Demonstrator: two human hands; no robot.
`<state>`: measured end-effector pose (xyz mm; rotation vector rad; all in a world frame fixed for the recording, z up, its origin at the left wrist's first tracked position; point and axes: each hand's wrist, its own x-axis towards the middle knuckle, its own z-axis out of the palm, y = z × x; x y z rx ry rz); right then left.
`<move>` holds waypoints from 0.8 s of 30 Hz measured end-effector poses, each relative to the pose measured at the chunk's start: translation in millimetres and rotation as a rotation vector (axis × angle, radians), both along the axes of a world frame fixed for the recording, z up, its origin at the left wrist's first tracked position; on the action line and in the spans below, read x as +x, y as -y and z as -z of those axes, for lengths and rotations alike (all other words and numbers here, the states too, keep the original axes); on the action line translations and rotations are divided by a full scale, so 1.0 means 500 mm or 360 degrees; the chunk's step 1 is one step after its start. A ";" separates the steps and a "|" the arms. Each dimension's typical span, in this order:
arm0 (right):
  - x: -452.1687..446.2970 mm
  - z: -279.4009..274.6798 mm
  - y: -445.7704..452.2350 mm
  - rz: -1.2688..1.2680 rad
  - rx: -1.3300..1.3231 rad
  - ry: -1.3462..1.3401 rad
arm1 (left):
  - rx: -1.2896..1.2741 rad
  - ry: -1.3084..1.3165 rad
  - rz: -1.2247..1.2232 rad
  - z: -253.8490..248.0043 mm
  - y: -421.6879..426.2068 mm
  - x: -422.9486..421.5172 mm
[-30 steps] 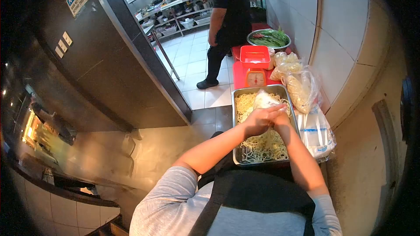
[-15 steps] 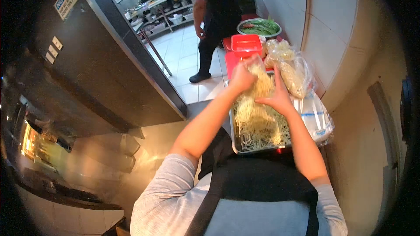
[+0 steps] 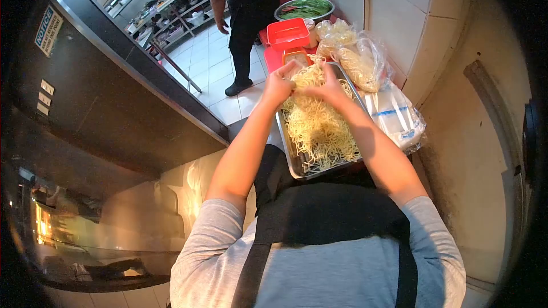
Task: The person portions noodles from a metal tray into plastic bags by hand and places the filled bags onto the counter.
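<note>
Pale yellow noodles (image 3: 319, 131) lie in a loose heap in a rectangular metal tray (image 3: 293, 162) in front of me. My left hand (image 3: 278, 86) is closed at the tray's far left corner, gripping what looks like a clear plastic bag (image 3: 293, 68); its fingertips are partly hidden. Close beside it, my right hand (image 3: 330, 88) curves around a bunch of noodles at the far end of the heap, thumb pointing left and fingers pointing away from me. Some strands stick up between the two hands.
Beyond the tray stand a red container (image 3: 288, 33), a smaller orange-rimmed container (image 3: 297, 53) and a bowl of green vegetables (image 3: 305, 8). Bagged noodles (image 3: 359, 68) and a plastic-wrapped white pack (image 3: 394, 115) lie along the right wall. A person in black (image 3: 242, 17) stands ahead left.
The noodles held up between my hands have dropped onto the heap, and both hands are lower over the tray. The view has shifted, and the orange-rimmed container now shows.
</note>
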<state>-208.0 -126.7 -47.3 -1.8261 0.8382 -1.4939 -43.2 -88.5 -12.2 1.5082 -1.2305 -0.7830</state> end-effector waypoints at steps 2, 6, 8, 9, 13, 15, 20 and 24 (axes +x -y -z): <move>0.010 0.040 -0.009 0.0081 -0.0122 -0.0238 | -0.0006 0.0015 0.0000 -0.046 -0.035 -0.027; -0.005 0.047 0.005 -0.0517 0.0645 0.0042 | -0.0060 0.0625 -0.0042 -0.050 -0.072 0.008; -0.010 -0.030 0.003 -0.0772 0.0920 -0.0099 | -0.0126 0.0352 0.0117 0.020 -0.059 0.017; -0.004 -0.059 -0.003 -0.0895 0.1058 -0.0168 | -0.0157 0.0215 0.0201 0.047 -0.053 0.010; 0.060 -0.093 0.007 -0.0700 0.0344 -0.0053 | -0.0153 0.0972 -0.0266 0.073 -0.035 -0.045; 0.042 -0.174 0.006 -0.0642 0.0542 0.0009 | -0.0185 0.0902 -0.0296 0.087 -0.027 -0.037; 0.016 -0.394 0.040 -0.0497 0.0247 0.0107 | 0.0004 0.0695 -0.0211 0.103 -0.030 0.001; -0.017 -0.427 0.026 -0.0609 0.0549 0.0084 | 0.0138 0.0063 -0.0051 0.096 0.007 0.075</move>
